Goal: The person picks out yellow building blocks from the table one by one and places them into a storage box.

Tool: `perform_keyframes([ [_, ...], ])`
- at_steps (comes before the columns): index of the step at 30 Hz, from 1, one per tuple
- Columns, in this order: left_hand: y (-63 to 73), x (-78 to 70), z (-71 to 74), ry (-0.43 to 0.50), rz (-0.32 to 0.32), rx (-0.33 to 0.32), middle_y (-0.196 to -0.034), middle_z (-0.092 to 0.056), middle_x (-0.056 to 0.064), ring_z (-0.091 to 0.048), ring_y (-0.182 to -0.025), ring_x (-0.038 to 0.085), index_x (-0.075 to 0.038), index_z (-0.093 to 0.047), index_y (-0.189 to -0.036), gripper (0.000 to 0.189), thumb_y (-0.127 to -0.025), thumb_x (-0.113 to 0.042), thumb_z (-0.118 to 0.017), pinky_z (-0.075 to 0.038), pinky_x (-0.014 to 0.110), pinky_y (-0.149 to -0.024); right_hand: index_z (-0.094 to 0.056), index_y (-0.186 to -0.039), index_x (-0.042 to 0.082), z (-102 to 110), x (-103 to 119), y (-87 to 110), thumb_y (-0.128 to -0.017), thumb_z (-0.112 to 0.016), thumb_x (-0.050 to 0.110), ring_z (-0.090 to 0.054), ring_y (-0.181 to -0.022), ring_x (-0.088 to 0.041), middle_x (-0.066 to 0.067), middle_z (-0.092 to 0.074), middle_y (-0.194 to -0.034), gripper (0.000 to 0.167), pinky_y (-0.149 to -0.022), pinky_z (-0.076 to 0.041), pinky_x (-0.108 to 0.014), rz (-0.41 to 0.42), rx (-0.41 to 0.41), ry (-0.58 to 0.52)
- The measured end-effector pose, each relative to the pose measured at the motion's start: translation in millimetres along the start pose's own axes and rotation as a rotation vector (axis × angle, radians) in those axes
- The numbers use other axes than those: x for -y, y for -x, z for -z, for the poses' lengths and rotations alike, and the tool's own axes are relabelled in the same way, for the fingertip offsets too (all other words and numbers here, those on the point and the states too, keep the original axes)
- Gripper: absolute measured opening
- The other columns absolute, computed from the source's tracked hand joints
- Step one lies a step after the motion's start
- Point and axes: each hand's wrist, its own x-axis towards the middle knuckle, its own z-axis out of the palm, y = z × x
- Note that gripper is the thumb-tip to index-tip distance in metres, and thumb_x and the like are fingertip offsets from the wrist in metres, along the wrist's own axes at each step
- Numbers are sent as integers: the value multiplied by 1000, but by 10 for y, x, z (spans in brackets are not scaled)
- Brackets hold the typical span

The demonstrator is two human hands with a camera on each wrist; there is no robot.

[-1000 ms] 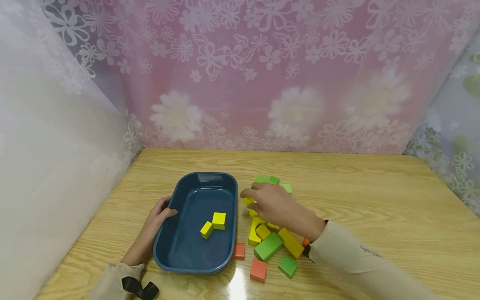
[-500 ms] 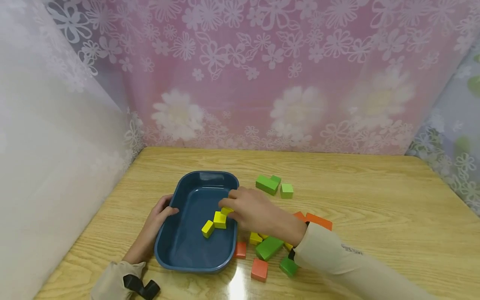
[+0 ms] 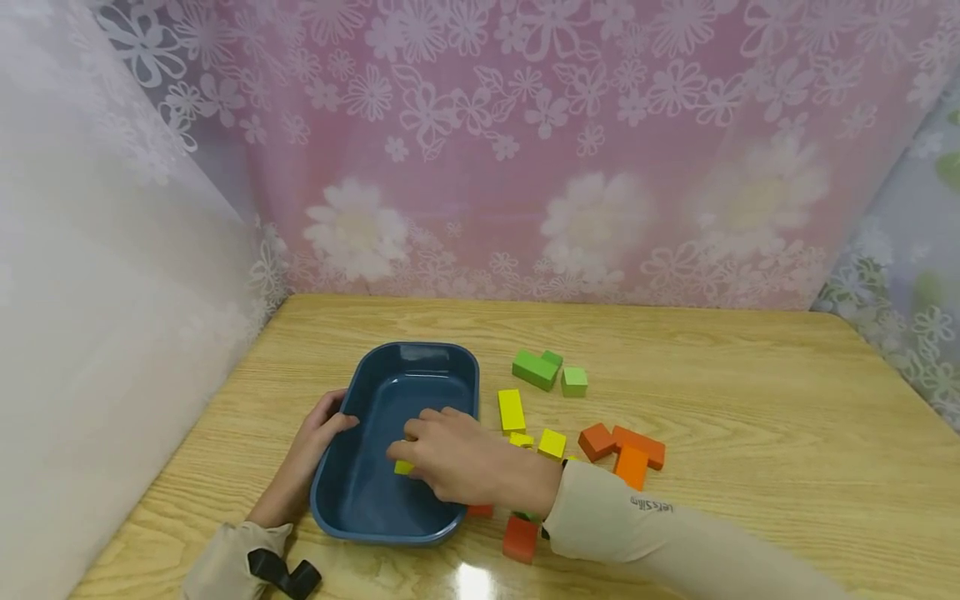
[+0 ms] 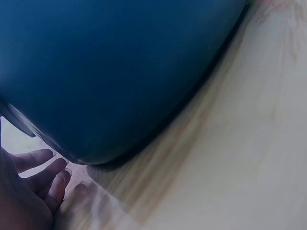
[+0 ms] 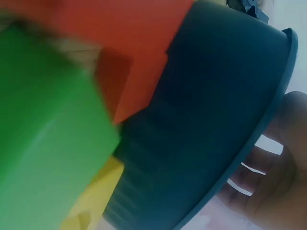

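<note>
In the head view, my left hand [image 3: 318,437] grips the left rim of a deep blue tray [image 3: 375,500], its thumb over the edge. The left wrist view shows its fingers [image 4: 41,177] by the outer wall. My right hand [image 3: 457,454] reaches over the tray's right wall, knuckles up. Its fingertips pinch a yellow block [image 3: 403,467] low inside the tray. The hand covers the spot where two other yellow blocks lay. Just right of the tray are yellow blocks [image 3: 512,410], partly hidden by the right wrist.
Green blocks [image 3: 536,369] lie behind the yellow ones, with a light green cube [image 3: 574,382]. Orange blocks [image 3: 637,446] sit farther right. A red cube [image 3: 520,540] is near the tray's front right corner. A large green block [image 5: 53,134] looms in the right wrist view.
My right hand has picked up a yellow block from the pile and carried it left over the rim, down into the tray. My left hand stays on the rim.
</note>
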Motion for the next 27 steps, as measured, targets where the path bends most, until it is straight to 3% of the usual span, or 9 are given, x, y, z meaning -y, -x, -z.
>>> perform_keyframes([
  [8,-10,13,4,-16,-7,5,-133,-46,15,-49,-107,22,-5,-42,-138,45,-95,-15,-48,-45,29,-85,-66,-119,24,-39,57,-70,-92,-65,25,-55,-88,-12,5,-64,-102,27,-74,-43,-23,26,-13,16],
  [27,-2,-2,-2,-7,23,2,-137,-44,14,-48,-110,24,-6,-40,-140,47,-95,-17,-47,-44,30,-87,-65,-122,25,-116,51,-104,-94,-63,26,-58,-89,-12,4,-64,-105,29,-77,-48,-24,1,-4,10],
])
